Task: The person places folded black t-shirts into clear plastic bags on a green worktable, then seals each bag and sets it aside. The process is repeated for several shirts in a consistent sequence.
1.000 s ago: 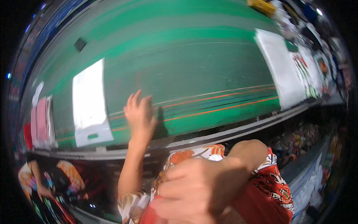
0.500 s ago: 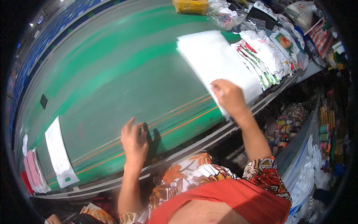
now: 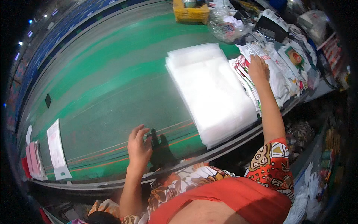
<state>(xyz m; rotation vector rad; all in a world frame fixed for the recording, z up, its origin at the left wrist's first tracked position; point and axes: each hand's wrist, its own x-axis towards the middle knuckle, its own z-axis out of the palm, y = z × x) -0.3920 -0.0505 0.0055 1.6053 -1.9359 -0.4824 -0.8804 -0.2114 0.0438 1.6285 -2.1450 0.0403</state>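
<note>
My right hand [image 3: 258, 70] reaches to a pile of printed white bags [image 3: 278, 71], fingers closed on the far edge of a white plastic bag [image 3: 253, 50] with red print. Left of that pile lies a stack of translucent white plastic sheets or bags [image 3: 212, 93], fairly square on a green table surface [image 3: 112, 97]. Above the near part of this surface hovers my left hand [image 3: 139, 147]. Its fingers are apart and slightly bent, holding nothing, and its shadow falls to the right.
At the far left lie a flat white bag with a handle hole [image 3: 59, 149] and a pink-and-white stack [image 3: 36, 160]. A small dark rectangle [image 3: 48, 100] rests farther back. Beyond the stacks are a yellow taped box [image 3: 191, 14] and a clear plastic bundle [image 3: 228, 28].
My right hand has left the near part of the translucent stack and moved away and right to the printed bags. My left hand stays open in about the same place. The view has shifted slightly.
</note>
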